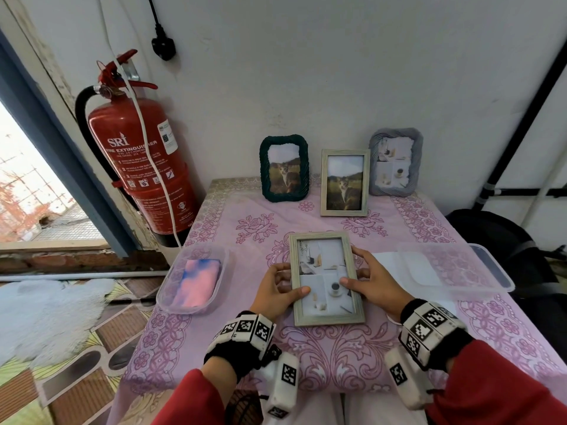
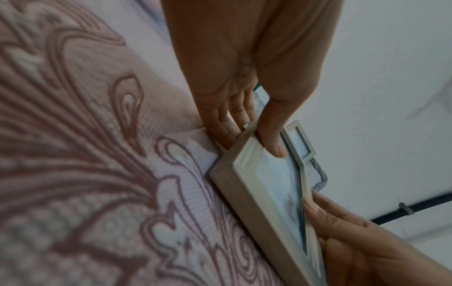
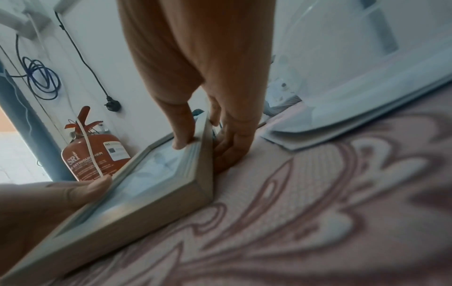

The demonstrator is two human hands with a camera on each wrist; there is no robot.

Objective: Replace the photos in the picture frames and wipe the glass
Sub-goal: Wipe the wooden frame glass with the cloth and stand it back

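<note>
A grey wooden picture frame (image 1: 319,259) with a pale still-life photo behind its glass lies in the middle of the pink floral tablecloth (image 1: 337,357). My left hand (image 1: 276,289) grips its left edge, thumb on the glass and fingers under it. My right hand (image 1: 371,280) grips the right edge the same way. In the left wrist view the frame (image 2: 247,193) tilts off the cloth under my left hand (image 2: 244,77). The right wrist view shows the frame (image 3: 146,189) pinched by my right hand (image 3: 208,77).
Three frames stand by the wall: a dark green one (image 1: 283,168) and a grey wooden one (image 1: 344,182) with cat photos, and a grey rope one (image 1: 395,162). A clear tub (image 1: 224,259) holds a pink-blue cloth (image 1: 198,280). Another clear tub (image 1: 503,280) sits right. A fire extinguisher (image 1: 144,167) stands left.
</note>
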